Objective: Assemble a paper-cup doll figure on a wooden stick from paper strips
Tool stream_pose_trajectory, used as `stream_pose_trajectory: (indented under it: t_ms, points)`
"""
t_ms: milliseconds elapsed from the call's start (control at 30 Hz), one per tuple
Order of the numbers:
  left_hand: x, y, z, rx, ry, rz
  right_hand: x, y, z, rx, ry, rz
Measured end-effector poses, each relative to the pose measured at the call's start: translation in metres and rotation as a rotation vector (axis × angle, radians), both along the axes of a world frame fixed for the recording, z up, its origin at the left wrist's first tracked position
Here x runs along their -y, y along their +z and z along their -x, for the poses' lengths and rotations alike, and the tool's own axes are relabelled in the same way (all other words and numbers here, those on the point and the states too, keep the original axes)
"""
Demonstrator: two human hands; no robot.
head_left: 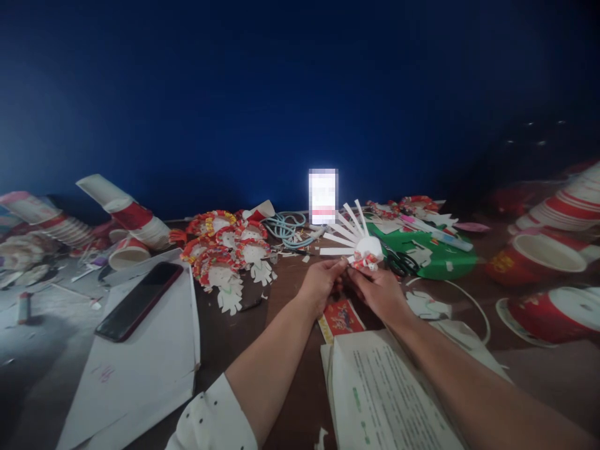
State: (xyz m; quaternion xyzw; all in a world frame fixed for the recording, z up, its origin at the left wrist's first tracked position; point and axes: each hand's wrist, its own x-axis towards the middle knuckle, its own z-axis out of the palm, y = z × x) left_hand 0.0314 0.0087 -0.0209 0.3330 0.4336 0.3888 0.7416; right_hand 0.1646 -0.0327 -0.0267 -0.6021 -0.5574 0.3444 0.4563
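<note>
In the head view, a cut paper cup (368, 245) is between my two hands, its round white base facing up. Long white strips fan out from it to the left and upward, and rolled red-and-white bits sit at its near side. My left hand (327, 282) pinches at the lower left edge of the piece. On the right, my right hand (377, 292) closes its fingers just under the rolled red part. Several fingertips are hidden behind the hands. Black scissors (404, 261) lie just beyond my right hand. Beneath my hands is a red printed paper (344, 317).
Finished-looking red paper figures (222, 244) pile up left of centre. A phone (139, 301) rests on a white box (135, 375). Stacked paper cups (134, 215) lean at the left; a red cup (534, 256) stands right. A printed booklet (384, 381) and green sheet (452, 259) lie nearby.
</note>
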Motion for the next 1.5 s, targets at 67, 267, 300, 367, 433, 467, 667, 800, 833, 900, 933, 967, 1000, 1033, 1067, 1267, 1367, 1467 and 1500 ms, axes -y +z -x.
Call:
stream_pose_trajectory:
  t_ms: [67,267,300,367,433,467,667,800,833,900,933,967,1000,1033,1067,1267,1367,1467,1500]
  points:
    - [0.0004,0.0007,-0.0008,-0.008,0.021,-0.014,0.0001,0.0022,0.0002,0.067,-0.004,-0.057]
    - [0.0014,0.0022,-0.0038,-0.065,0.092,-0.041,0.0023,0.0087,0.004,0.17,-0.004,-0.177]
    - [0.0015,0.0022,-0.0042,-0.072,0.095,-0.039,0.0025,0.0088,0.0047,0.164,0.003,-0.18]
    - [0.0015,0.0023,-0.0048,-0.077,0.093,-0.035,0.0028,0.0083,0.0058,0.144,0.007,-0.176]
    - [0.0015,0.0025,-0.0054,-0.077,0.093,-0.033,0.0031,0.0074,0.0064,0.132,0.001,-0.158]
    - [0.0015,0.0028,-0.0055,-0.077,0.097,-0.034,0.0033,0.0069,0.0065,0.131,-0.005,-0.147]
    - [0.0018,0.0039,-0.0058,-0.096,0.106,-0.024,0.0032,0.0038,0.0058,0.146,-0.064,-0.079]
    - [0.0022,0.0036,-0.006,-0.089,0.109,-0.017,0.0032,0.0039,0.0059,0.089,-0.056,-0.052]
    - [0.0024,0.0036,-0.006,-0.089,0.112,-0.016,0.0035,0.004,0.006,0.071,-0.047,-0.055]
    - [0.0026,0.0038,-0.0061,-0.098,0.119,-0.015,0.0041,0.0042,0.0062,0.043,-0.039,-0.042]
    - [0.0028,0.0041,-0.0062,-0.105,0.123,-0.015,0.0045,0.0041,0.0064,0.032,-0.042,-0.026]
    - [0.0029,0.0044,-0.0062,-0.115,0.126,-0.015,0.0048,0.0039,0.0066,0.019,-0.044,-0.004]
    - [0.0029,0.0047,-0.0062,-0.124,0.129,-0.016,0.005,0.0037,0.0068,0.002,-0.045,0.023]
    - [0.0029,0.0051,-0.0061,-0.133,0.132,-0.017,0.0052,0.0036,0.0071,-0.02,-0.044,0.054]
    - [0.003,0.0054,-0.006,-0.141,0.136,-0.018,0.0053,0.0038,0.0075,-0.045,-0.041,0.083]
    - [0.0031,0.0078,-0.0037,-0.106,0.099,0.026,0.0051,0.0089,0.0089,-0.151,-0.022,0.147]
    - [0.0029,0.008,-0.0025,-0.083,0.091,0.047,0.0045,0.0093,0.0073,-0.117,-0.027,0.128]
    - [0.0027,0.0072,-0.0018,-0.086,0.091,0.043,0.0038,0.0078,0.0046,-0.06,-0.037,0.086]
    - [0.0027,0.0066,-0.0016,-0.089,0.092,0.035,0.0035,0.0075,0.0037,-0.04,-0.039,0.069]
